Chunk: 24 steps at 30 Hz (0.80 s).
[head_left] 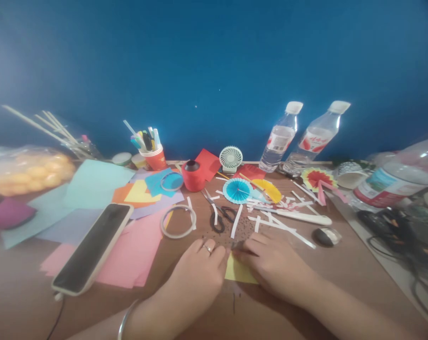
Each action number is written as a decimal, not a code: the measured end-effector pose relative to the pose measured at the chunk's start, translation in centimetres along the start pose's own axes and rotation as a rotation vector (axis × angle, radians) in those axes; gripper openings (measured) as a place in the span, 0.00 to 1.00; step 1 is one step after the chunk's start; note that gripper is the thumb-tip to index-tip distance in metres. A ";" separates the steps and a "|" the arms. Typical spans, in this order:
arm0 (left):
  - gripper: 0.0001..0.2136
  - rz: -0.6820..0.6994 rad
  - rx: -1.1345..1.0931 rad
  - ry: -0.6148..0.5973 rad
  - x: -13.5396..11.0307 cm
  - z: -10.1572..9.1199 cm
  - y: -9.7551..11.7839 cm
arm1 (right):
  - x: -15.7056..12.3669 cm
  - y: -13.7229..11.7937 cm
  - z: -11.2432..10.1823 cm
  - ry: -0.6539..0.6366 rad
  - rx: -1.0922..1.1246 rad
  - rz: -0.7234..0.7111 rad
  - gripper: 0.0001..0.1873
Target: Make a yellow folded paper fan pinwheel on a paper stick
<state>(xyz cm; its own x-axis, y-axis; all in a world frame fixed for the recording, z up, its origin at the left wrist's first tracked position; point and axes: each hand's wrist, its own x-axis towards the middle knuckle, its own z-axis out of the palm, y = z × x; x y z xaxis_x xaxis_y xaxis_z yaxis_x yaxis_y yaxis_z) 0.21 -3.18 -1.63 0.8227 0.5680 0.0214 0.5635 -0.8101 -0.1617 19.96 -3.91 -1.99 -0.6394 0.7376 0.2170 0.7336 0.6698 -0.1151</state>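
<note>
A yellow piece of paper [239, 270] lies on the brown table between my hands. My left hand [201, 264], with a ring and a bracelet, has its fingers curled at the paper's upper left edge. Across from it, my right hand [269, 259] bends its fingers closed on the upper right edge. Both sets of fingertips are partly hidden and nearly meet. Just beyond them are black-handled scissors [218, 221], white paper strips [237, 221] and dark specks on the table. A blue paper rosette [237, 191] and a yellow folded fan [270, 190] lie farther back.
At left lie a phone [93, 249], pink paper [138, 250] and a tape roll [178, 235]. A red cup of pens [156, 158] and a small fan [231, 158] stand behind. On the right are a utility knife [302, 216], bottles [278, 141] and black cables [387, 231].
</note>
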 end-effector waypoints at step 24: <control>0.03 -0.064 0.046 -0.063 -0.1 -0.2 -0.2 | -0.4 0.3 -0.1 0.151 0.175 0.302 0.09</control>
<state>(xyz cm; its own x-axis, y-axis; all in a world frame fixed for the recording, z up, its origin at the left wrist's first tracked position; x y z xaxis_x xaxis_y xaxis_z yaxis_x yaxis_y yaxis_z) 0.03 -3.14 -1.41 0.7779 0.6277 -0.0286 0.6097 -0.7651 -0.2072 20.43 -4.03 -1.98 -0.3501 0.8918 0.2866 0.8248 0.4386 -0.3570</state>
